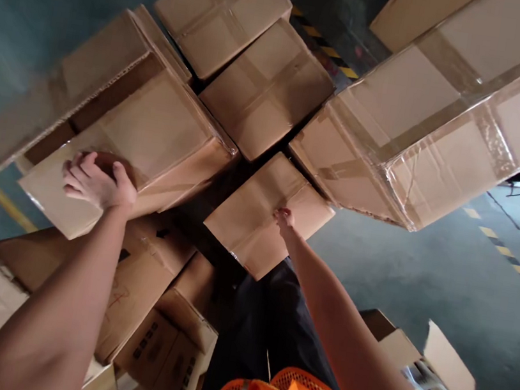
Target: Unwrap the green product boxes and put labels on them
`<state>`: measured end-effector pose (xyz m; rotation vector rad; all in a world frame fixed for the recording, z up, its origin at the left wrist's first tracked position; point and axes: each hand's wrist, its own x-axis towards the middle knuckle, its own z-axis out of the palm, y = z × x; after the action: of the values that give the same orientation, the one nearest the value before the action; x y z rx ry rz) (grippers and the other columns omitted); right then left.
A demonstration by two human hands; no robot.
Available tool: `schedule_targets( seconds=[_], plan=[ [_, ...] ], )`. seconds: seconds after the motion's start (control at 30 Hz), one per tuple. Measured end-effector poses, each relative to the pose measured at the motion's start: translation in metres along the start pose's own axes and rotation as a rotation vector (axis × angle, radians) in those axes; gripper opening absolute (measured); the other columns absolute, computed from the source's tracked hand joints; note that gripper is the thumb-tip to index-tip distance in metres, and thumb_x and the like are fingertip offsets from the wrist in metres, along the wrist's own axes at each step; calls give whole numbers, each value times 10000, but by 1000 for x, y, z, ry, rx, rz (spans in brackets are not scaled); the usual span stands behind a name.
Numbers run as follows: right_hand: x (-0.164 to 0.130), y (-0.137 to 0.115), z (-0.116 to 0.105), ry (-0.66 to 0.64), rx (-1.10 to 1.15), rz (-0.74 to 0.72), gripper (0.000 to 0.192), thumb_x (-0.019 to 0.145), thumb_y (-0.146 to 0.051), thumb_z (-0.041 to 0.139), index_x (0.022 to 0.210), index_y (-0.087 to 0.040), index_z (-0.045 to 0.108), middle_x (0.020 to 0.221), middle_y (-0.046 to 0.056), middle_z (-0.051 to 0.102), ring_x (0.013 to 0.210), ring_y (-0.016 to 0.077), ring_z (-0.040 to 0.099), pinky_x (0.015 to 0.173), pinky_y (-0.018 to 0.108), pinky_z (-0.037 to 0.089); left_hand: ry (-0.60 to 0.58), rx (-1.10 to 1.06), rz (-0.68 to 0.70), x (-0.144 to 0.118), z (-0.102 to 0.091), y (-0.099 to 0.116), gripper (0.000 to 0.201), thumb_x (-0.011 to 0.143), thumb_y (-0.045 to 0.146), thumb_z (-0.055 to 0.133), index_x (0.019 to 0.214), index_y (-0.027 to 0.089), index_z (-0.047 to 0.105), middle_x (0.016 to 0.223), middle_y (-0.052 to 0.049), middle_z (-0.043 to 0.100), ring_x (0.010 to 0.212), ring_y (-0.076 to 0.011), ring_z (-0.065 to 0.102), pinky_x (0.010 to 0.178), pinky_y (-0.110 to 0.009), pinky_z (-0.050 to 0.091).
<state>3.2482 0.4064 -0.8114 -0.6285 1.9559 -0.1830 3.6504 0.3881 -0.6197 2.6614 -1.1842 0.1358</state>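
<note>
My left hand is over the top of a long cardboard box at the left, thumb apart from loosely curled fingers. A dark brown patch shows between thumb and fingers; I cannot tell whether it is shadow or an object. On a smaller taped carton in the middle, my right hand rests against the upper face with its fingers curled closed. Whatever those fingers hold, if anything, is hidden. A raised flap stands along the long box's far left side.
Two taped cartons, one behind the other, lie beyond. A large taped box fills the upper right. Open boxes crowd the lower left, and another open carton is at lower right. Striped tape marks the floor.
</note>
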Motion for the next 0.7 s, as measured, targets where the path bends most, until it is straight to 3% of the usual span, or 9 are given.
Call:
schedule_targets(
  seconds=[0.2,0.33,0.4,0.47,0.57,0.63,0.7],
  plan=[
    [-12,7,5,-34,-122,-46,321,997,-341,627,1254,-150,606,1167,82,660,958,188,676,819,372,606,-84,-29,-81,3,-5,6,567,929,347,628,1369,41,442,1551,-238,356,1488,-374,172,1126,-584,99],
    [-34,16,9,-44,-298,-159,408,987,-277,622,1371,-159,546,1307,111,620,1161,244,627,988,460,544,-100,-43,-81,4,-7,10,568,939,372,608,1368,41,435,1559,-239,348,1489,-372,168,1124,-585,101],
    [-49,23,11,-72,-405,-217,553,962,-193,605,1490,-183,441,1475,132,518,1343,262,512,1113,472,445,-82,-31,-87,4,-6,10,531,930,356,601,1350,69,448,1555,-228,366,1488,-367,185,1132,-584,105],
    [-63,30,12,-141,-519,-261,733,902,-133,622,1570,-224,334,1637,127,322,1490,259,332,1190,451,345,-45,-14,-101,4,-3,9,478,901,320,604,1310,110,474,1531,-218,407,1481,-366,217,1135,-590,122],
    [-72,37,12,-264,-684,-288,914,817,-139,707,1606,-251,260,1709,111,97,1564,264,143,1210,468,298,14,-1,-77,4,3,5,449,859,311,609,1264,154,496,1498,-207,453,1460,-382,270,1119,-606,171],
    [-70,37,13,-308,-780,-296,990,783,-170,761,1615,-227,227,1709,134,60,1569,285,109,1207,494,298,35,4,-44,3,5,1,468,843,323,615,1266,158,499,1494,-204,461,1442,-389,301,1108,-608,196],
    [-62,33,15,-324,-860,-312,979,784,-218,791,1604,-196,256,1699,165,96,1552,329,159,1195,518,317,51,12,-16,2,7,-2,476,848,335,607,1273,147,506,1478,-208,477,1426,-387,325,1101,-598,212]
  ],
)
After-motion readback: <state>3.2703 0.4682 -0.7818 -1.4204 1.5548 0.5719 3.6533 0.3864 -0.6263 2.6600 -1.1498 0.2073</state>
